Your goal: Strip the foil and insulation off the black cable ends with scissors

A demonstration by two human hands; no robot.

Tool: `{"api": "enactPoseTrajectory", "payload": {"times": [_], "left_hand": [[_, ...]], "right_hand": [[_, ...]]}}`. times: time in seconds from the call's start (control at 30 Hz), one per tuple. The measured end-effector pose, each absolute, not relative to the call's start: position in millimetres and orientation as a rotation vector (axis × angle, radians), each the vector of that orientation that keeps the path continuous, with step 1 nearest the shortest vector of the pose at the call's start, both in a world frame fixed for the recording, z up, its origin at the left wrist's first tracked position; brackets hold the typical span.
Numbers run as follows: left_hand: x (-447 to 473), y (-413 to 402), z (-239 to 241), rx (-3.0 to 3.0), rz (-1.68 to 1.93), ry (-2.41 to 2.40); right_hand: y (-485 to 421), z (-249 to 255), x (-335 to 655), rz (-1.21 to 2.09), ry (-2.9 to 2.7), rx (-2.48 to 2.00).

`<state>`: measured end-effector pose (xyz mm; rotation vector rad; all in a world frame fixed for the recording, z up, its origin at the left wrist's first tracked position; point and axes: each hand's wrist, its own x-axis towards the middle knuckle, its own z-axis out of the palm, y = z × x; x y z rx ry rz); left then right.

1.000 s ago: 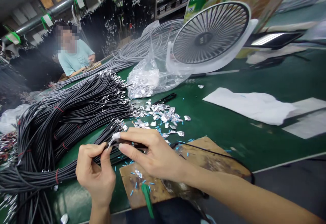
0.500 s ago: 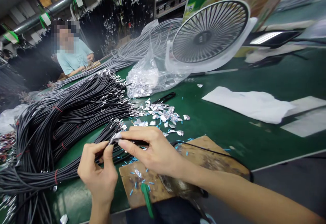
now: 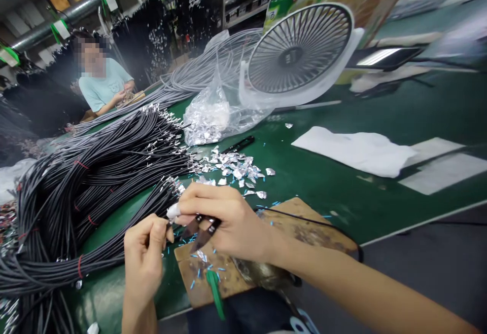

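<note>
My left hand (image 3: 142,260) is closed in a pinch on the end of a black cable; only a little of that end shows between the fingertips. In my right hand (image 3: 232,225) is a pair of dark thread snips (image 3: 203,236), its two blades apart and pointing down-left. A white cover (image 3: 174,211) wraps a fingertip of this hand, close to the left fingertips. Behind my hands lies a bundle of black cables (image 3: 102,253) tied with red, their stripped silvery ends toward the middle of the table.
Foil scraps (image 3: 241,169) and a black-handled tool (image 3: 239,145) lie beyond my hands. A clear bag (image 3: 207,121) of foil, a round fan (image 3: 300,52) and white paper (image 3: 353,149) are farther back. A wooden board (image 3: 304,222) is at the front edge. Another person (image 3: 104,83) sits across.
The snips have swung into view below my right hand, blades apart. My left hand has drawn slightly down, away from the right fingertips. The whole view has shifted a little left.
</note>
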<state>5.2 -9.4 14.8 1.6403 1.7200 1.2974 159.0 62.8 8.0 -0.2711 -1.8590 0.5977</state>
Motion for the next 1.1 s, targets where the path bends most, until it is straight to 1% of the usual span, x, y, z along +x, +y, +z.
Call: {"api": "enactPoseTrajectory", "payload": {"times": [0.17, 0.27, 0.53, 0.63, 0.73, 0.83, 0.93, 1.0, 1.1], "left_hand": [[3, -8, 16, 1.642, 1.235, 1.678], [3, -6, 16, 1.64, 1.228, 1.656], [6, -2, 1, 1.6, 1.314, 1.604], [8, -3, -4, 1.551, 1.527, 1.653], [8, -5, -5, 1.499, 1.67, 1.702], [4, -6, -2, 1.467, 1.562, 1.636], [1, -6, 2, 1.42, 1.473, 1.609], [1, -6, 3, 1.388, 1.418, 1.634], [3, -6, 4, 1.312, 1.327, 1.673]], "right_hand": [[62, 2, 157, 0.352, -1.97, -0.291], [61, -1, 155, 0.309, -1.971, -0.348], [60, 0, 146, 0.763, -1.73, -0.551], [59, 1, 145, 0.916, -1.711, -0.587], [58, 2, 145, 0.957, -1.658, -0.604], [57, 3, 146, 1.011, -1.527, -0.635], [57, 3, 148, 1.134, -1.548, -0.52], [57, 3, 149, 1.103, -1.584, -0.455], [56, 2, 150, 0.881, -1.655, -0.438]]}}
